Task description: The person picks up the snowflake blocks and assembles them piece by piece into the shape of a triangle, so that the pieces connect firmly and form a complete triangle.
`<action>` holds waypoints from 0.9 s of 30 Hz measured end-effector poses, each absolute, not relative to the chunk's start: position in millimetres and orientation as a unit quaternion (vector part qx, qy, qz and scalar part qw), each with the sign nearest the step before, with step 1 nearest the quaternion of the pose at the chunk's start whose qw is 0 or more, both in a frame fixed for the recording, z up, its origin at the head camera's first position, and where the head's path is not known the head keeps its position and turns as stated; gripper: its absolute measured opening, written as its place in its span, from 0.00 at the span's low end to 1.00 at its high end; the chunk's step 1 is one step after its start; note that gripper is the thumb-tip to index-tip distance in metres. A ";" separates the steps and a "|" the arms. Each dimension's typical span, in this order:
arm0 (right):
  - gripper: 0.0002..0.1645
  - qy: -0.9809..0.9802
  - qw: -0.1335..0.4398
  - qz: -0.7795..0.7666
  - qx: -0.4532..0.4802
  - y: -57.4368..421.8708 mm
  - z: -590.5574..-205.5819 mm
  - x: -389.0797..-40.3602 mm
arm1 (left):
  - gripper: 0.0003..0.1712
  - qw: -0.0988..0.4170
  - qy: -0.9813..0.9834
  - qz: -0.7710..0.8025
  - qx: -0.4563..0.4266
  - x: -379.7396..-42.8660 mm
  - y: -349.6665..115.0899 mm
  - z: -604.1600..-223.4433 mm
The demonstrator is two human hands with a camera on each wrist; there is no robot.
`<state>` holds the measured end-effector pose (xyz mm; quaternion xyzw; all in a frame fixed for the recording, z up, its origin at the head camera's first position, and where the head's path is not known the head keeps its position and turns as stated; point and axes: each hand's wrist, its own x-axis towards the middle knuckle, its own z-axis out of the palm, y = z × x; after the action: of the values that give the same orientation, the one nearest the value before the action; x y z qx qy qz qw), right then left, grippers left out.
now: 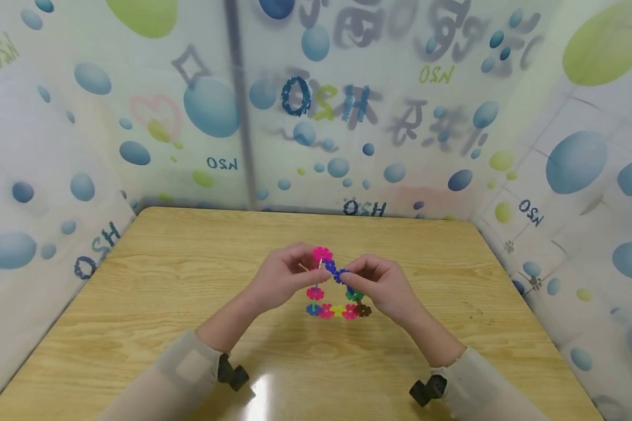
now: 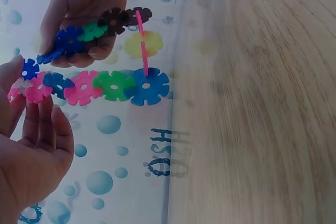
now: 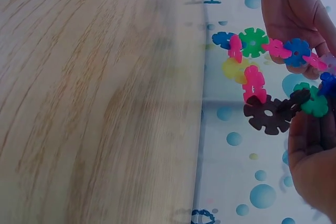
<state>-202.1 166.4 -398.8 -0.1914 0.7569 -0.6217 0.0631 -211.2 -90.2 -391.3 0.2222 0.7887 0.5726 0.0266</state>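
Observation:
Both hands hold up a loop-shaped chain of notched, flower-like plastic snowflake discs above the table. My left hand [image 1: 281, 278] pinches its upper left part, by a pink disc [image 1: 322, 254] and a small blue disc [image 1: 329, 266]. Opposite it, my right hand [image 1: 387, 286] pinches a dark blue disc [image 1: 340, 276], close beside the left fingertips. Below hangs a row with a yellow disc [image 1: 338, 311] and a brown disc [image 1: 365, 310] at the right corner. Green discs, one a bright green disc [image 2: 114, 86], sit along the sides. Fingers hide part of the joined ends.
A light wood table [image 1: 189, 263] lies under the hands. Around it hang pale curtains [image 1: 274, 158] printed with blue and green bubbles and lettering. Each wrist carries a small black camera, such as the left wrist camera [image 1: 233, 373]. A bright reflection shows on the tabletop near the front.

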 end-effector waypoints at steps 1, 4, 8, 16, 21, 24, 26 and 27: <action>0.07 0.759 0.062 -0.618 -0.195 166.0 -398.7 -202.1 | 0.09 0.026 0.787 0.575 0.222 -211.3 -90.2 -391.1; 0.07 0.761 0.058 -0.612 -0.206 165.0 -398.4 -202.0 | 0.08 0.028 0.784 0.579 0.221 -211.3 -90.0 -390.8; 0.06 0.762 0.057 -0.609 -0.213 164.5 -398.7 -201.8 | 0.08 0.027 0.783 0.580 0.223 -211.7 -89.8 -391.2; 0.07 0.754 0.062 -0.616 -0.218 164.2 -401.0 -202.0 | 0.09 0.027 0.787 0.571 0.232 -212.6 -89.9 -393.1; 0.08 0.751 0.048 -0.625 -0.206 162.7 -402.7 -200.0 | 0.05 0.013 0.790 0.566 0.233 -212.2 -88.2 -394.6; 0.09 0.747 0.032 -0.634 -0.198 161.1 -404.2 -198.5 | 0.03 0.005 0.792 0.565 0.229 -210.8 -85.5 -394.1; 0.09 0.745 0.021 -0.638 -0.193 160.4 -405.3 -197.8 | 0.04 0.001 0.794 0.564 0.227 -209.7 -83.3 -393.2; 0.10 0.744 0.016 -0.640 -0.189 160.2 -405.7 -197.5 | 0.04 0.001 0.795 0.563 0.225 -209.3 -82.3 -392.8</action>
<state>-197.5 160.2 -405.7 -0.1894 0.7444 -0.6401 0.0158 -209.3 -82.3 -392.8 0.2249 0.7954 0.5629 0.0008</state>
